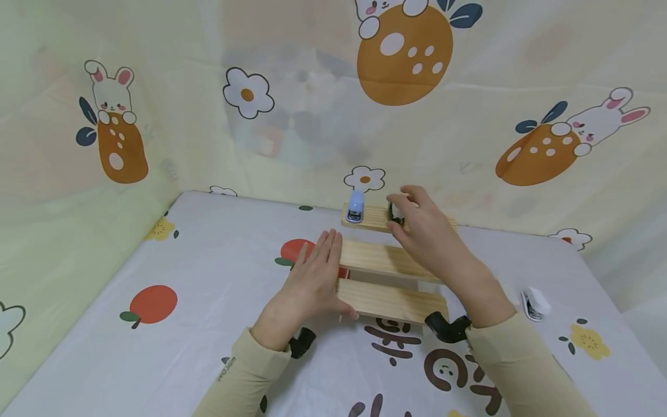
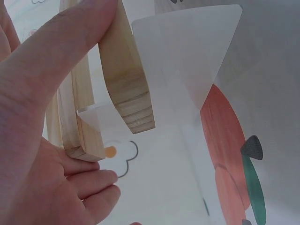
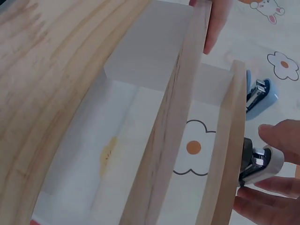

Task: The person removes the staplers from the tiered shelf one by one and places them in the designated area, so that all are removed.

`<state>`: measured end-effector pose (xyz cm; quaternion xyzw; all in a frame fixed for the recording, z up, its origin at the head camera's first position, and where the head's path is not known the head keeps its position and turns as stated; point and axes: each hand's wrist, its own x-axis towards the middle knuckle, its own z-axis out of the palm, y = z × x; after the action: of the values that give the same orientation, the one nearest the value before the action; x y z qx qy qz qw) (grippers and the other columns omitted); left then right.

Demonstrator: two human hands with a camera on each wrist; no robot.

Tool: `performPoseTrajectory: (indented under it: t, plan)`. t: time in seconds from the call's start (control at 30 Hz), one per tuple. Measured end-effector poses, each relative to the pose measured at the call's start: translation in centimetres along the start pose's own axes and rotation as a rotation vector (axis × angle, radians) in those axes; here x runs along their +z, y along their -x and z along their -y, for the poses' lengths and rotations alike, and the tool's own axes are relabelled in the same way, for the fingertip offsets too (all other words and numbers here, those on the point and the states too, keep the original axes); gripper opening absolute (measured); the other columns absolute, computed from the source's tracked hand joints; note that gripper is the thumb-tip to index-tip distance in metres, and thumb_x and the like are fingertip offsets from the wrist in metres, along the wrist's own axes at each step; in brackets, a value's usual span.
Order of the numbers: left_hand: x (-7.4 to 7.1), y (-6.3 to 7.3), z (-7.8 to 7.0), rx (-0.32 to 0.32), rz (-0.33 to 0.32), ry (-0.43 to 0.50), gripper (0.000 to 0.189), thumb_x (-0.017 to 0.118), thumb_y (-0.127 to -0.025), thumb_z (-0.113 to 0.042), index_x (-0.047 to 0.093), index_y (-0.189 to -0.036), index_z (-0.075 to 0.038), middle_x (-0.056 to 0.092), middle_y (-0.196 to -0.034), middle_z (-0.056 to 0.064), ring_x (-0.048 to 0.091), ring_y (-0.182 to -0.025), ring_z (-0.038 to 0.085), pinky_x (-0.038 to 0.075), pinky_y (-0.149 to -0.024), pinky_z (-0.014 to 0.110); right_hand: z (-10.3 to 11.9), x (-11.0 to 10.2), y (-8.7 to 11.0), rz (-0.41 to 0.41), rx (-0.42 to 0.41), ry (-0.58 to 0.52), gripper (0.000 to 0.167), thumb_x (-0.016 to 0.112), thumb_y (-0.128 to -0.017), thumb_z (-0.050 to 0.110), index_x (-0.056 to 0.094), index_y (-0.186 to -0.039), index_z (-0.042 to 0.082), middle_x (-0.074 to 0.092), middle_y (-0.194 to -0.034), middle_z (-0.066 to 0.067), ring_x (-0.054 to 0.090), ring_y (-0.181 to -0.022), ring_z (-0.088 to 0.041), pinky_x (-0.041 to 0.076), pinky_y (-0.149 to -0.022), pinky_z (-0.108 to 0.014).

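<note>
A tiered wooden rack with whitish translucent side pieces stands on the table. My left hand rests against its left end, fingers straight and thumb at the lowest board. At the top board, my right hand is around a small white-and-black stapler, which stands on that board. In the right wrist view its fingers lie on either side of the stapler, with a gap on the upper side. Left of it on the same board stands a light blue stapler.
Another white stapler lies on the table to the right of the rack. A patterned cloth covers the table. Behind the rack hangs a curtain with rabbit and flower prints, close to the top board.
</note>
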<state>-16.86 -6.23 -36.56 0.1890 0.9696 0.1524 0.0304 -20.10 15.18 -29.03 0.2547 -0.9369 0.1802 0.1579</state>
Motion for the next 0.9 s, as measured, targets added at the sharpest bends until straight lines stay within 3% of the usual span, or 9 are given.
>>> performPoseTrajectory:
  t: [0.5,0.9]
  plan:
    - [-0.21,0.07,-0.11,0.006,-0.004,-0.005,0.147,0.089,-0.054,-0.065,0.006,-0.159,-0.001,0.01,-0.167,0.014,0.008,-0.156,0.027,0.014,-0.125,0.053,0.32,0.64,-0.45,0.007,0.055,-0.036,0.027,0.061,-0.095,0.001,0.051,-0.119,-0.006,0.046,-0.135,-0.028,0.063,-0.104,-0.043,0.059,-0.082,-0.049]
    - [-0.31,0.17,-0.24,-0.003,0.0,0.001,0.147,0.089,-0.054,-0.064,0.006,-0.159,-0.001,0.009,-0.167,0.014,0.008,-0.156,0.027,0.013,-0.125,0.053,0.09,0.85,-0.18,-0.013,0.03,0.017,0.04,0.059,-0.093,-0.004,0.056,-0.132,-0.009,0.043,-0.145,-0.033,0.052,-0.127,-0.05,0.052,-0.096,-0.056]
